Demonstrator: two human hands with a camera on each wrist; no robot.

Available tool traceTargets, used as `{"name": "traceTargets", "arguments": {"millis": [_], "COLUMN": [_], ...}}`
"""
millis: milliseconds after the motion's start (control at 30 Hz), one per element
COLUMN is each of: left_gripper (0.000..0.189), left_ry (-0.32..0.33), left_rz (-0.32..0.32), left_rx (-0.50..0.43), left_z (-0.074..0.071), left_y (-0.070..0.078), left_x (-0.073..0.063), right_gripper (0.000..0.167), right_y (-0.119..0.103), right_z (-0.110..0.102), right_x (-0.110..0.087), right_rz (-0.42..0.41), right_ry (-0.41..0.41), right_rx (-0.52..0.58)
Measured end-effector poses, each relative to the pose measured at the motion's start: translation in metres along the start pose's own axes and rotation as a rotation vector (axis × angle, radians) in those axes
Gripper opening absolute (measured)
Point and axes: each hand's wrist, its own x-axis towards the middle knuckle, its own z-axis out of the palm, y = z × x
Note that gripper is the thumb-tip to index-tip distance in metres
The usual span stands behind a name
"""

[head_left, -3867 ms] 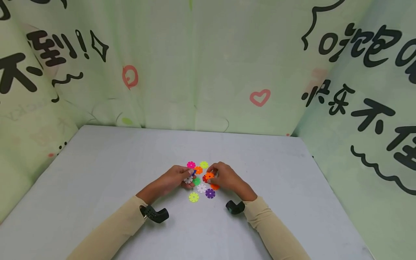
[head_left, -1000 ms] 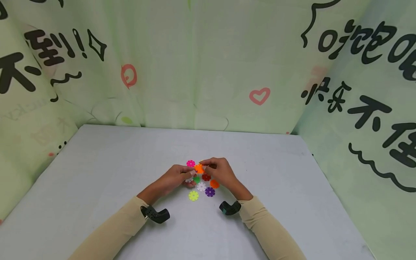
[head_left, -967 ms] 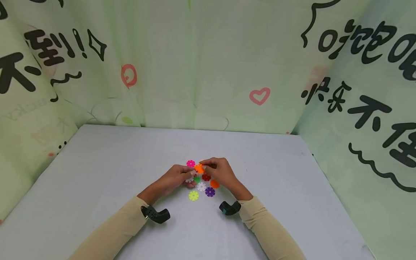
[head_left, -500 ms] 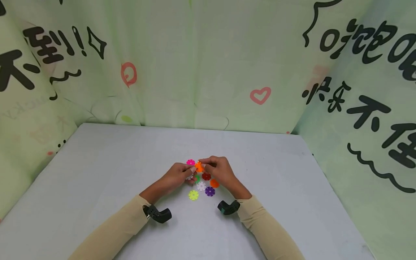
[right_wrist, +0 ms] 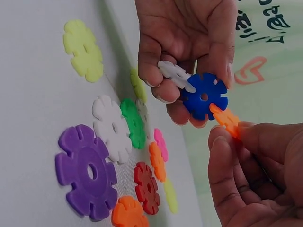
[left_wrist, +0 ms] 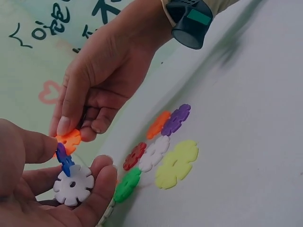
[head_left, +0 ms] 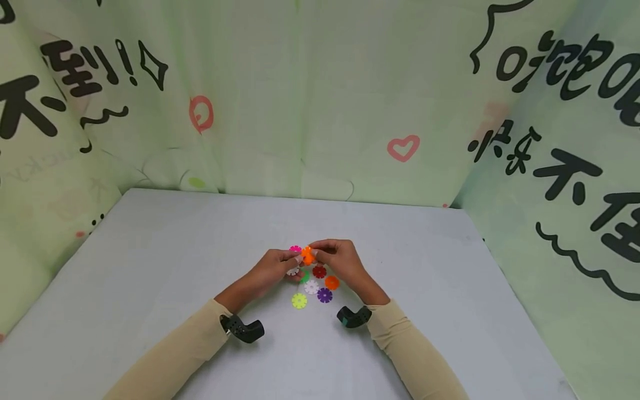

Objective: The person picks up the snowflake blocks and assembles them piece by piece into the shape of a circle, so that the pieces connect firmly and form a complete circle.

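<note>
My left hand (head_left: pixel 270 272) holds a blue notched plastic disc (right_wrist: pixel 201 101), and a white notched disc (right_wrist: pixel 171 72) is slotted into its edge, tilted across it. An orange notched disc (right_wrist: pixel 228 122) is pinched between the thumb and fingers of my right hand (head_left: pixel 345 260). In the right wrist view its rim meets a notch of the blue disc. The hands are close together above the loose discs, with the joined pieces between them. In the head view the orange disc and the left fingers hide the blue one.
Loose notched discs lie on the white table (head_left: pixel 165 278) under and in front of the hands: purple (head_left: pixel 324 295), white (head_left: pixel 311 286), red (head_left: pixel 319 271), orange (head_left: pixel 332 283), yellow (head_left: pixel 299 301), green (right_wrist: pixel 132 123) and pink (head_left: pixel 295 249). A printed curtain (head_left: pixel 260 111) stands behind the table.
Since the earliest frame my right hand has carried the orange disc leftward to the blue disc in my left hand. Over the last second both hands stay together, with the orange disc turning slightly.
</note>
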Motion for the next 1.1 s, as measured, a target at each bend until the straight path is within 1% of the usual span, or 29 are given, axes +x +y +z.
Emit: {"name": "traceTargets", "arguments": {"millis": [100,200,333,467,633,767,867,967,1100], "left_gripper": [0.037,0.037,0.033,0.028,0.029,0.028,0.027,0.028,0.027], "left_ry": [-0.013,-0.033,-0.047,-0.032,-0.015,0.023,0.048,0.056,0.064], "left_rz": [-0.025,-0.051,-0.037,-0.026,-0.044,-0.057,-0.062,-0.051,-0.037], "left_rx": [-0.012,-0.047,-0.062,-0.029,-0.013,-0.021,-0.033,-0.034,-0.038], "left_z": [-0.003,-0.003,-0.002,-0.002,-0.003,-0.004,-0.004,-0.004,-0.004], "left_y": [0.002,0.0,-0.001,0.001,0.004,0.005,0.005,0.005,0.003], "left_x": [0.002,0.001,0.001,0.001,0.0,0.0,0.0,0.0,-0.001], "right_gripper": [0.016,0.016,0.016,0.016,0.018,0.021,0.02,0.019,0.018], "right_y": [-0.002,-0.002,-0.002,-0.003,-0.005,-0.005,-0.002,0.001,0.005], "right_z": [0.0,0.0,0.0,-0.001,-0.003,-0.007,-0.01,-0.012,-0.014], "right_x": [0.001,-0.002,-0.004,-0.003,-0.003,-0.004,-0.006,-0.006,-0.007], "right_rz": [0.004,-0.001,-0.021,-0.033,-0.027,-0.01,-0.001,0.005,0.01], "right_ry": [0.002,-0.019,-0.032,-0.049,-0.074,-0.082,-0.075,-0.064,-0.062], "right_rx": [0.002,0.006,0.012,0.005,-0.051,-0.095,-0.155,-0.219,-0.276]}}
